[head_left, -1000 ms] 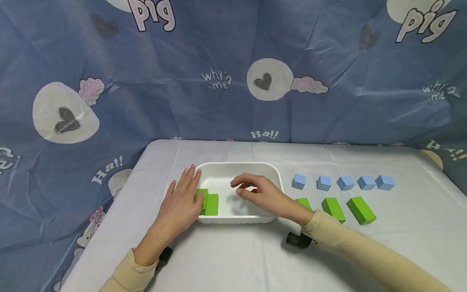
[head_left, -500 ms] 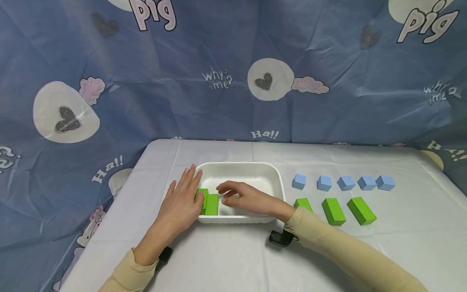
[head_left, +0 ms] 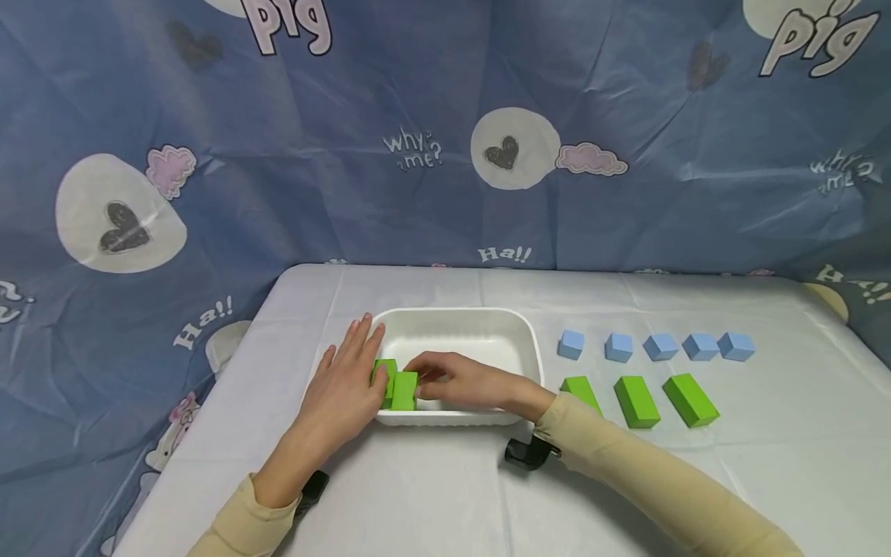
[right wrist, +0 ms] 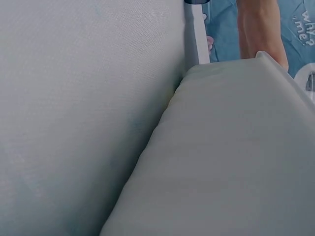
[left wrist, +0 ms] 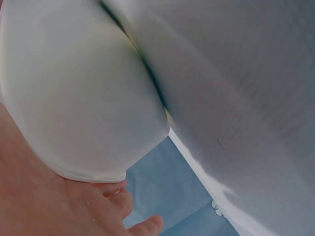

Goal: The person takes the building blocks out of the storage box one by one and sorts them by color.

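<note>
A white tray (head_left: 459, 418) sits mid-table in the head view, with two green blocks at its left end. My left hand (head_left: 346, 391) lies over the tray's left rim with fingers straight; its thumb overlaps the left green block (head_left: 390, 370). Inside the tray, my right hand (head_left: 462, 381) has its fingers curled at the right side and far edge of the other green block (head_left: 404, 391), gripping it. In the left wrist view the tray's wall (left wrist: 88, 98) hides most of the left hand. The right wrist view shows the tray's outer wall (right wrist: 221, 147), with the right hand hidden.
Right of the tray, several light blue cubes (head_left: 660, 348) stand in a row on the white-covered table (head_left: 445, 495). In front of them lie three more green blocks (head_left: 636, 402), the leftmost partly behind the right forearm. A blue patterned cloth (head_left: 418, 209) hangs behind.
My right hand has moved left across the tray and taken hold of the right green block, whose visible faces have shifted slightly. The left hand has stayed in place.
</note>
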`<state>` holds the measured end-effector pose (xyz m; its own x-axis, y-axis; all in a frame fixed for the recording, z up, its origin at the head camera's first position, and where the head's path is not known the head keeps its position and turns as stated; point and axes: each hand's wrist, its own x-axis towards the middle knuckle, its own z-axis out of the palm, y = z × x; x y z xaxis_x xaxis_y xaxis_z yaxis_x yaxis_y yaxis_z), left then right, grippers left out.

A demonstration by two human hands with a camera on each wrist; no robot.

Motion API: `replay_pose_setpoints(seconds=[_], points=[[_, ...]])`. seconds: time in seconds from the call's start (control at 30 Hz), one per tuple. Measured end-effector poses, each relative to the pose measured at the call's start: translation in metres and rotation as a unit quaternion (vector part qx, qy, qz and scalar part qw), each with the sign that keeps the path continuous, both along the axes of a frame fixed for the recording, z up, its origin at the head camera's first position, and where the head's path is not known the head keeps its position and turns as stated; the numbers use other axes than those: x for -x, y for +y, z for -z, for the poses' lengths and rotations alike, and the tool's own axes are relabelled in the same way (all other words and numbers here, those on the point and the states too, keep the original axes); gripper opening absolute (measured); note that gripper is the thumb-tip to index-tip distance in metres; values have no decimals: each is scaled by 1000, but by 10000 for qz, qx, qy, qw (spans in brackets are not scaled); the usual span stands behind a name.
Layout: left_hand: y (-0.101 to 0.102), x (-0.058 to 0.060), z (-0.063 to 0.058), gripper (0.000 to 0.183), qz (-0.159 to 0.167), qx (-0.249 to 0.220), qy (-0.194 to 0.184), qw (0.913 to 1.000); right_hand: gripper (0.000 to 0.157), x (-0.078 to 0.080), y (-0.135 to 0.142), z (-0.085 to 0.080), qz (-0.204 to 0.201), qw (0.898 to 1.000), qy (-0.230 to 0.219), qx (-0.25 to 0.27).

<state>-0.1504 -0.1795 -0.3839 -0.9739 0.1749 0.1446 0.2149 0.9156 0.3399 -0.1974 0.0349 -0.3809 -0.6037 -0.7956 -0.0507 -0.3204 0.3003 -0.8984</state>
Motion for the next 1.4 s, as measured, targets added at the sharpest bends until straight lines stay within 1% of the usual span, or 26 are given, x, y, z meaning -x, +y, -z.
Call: replay_pose_setpoints(seconds=[0.17, 0.33, 0.43, 0.57, 0.67, 0.87, 1.03, 1.27, 1.4], points=[[0, 0, 0, 59, -7, -10, -10, 10000, 26, 0, 0, 0, 156, 9973, -457, 557], [0, 0, 0, 58, 22, -21, 75, 10000, 21, 0, 0, 0, 371, 9916, -766, 975], [0, 0, 0, 58, 35, -26, 99, 9999, 22, -1, 0, 0, 394, 9880, -1007, 1102], [-1, 0, 0, 58, 30, -15, 96, 9999, 23, -2, 0, 0, 443, 9854, -1217, 1100], [-1, -1, 0, 57, 18, -15, 76, 10000, 22, -3, 0, 0, 498, 9862, -1167, 1061], [0, -1, -1, 58, 21, 7, 55, 10000, 22, -5, 1, -2, 621, 9893, -811, 1041], [-1, -1, -2, 58, 22, 30, 74, 10000, 22, -4, 3, -3, 766, 9895, -604, 1066], [0, -1, -2, 57, -2, -6, 90, 10000, 30, -1, 6, -6, 1049, 9820, -717, 1398], [0, -1, -1, 57, -8, 53, 121, 9999, 34, -1, 7, -6, 1120, 9790, -626, 1585]])
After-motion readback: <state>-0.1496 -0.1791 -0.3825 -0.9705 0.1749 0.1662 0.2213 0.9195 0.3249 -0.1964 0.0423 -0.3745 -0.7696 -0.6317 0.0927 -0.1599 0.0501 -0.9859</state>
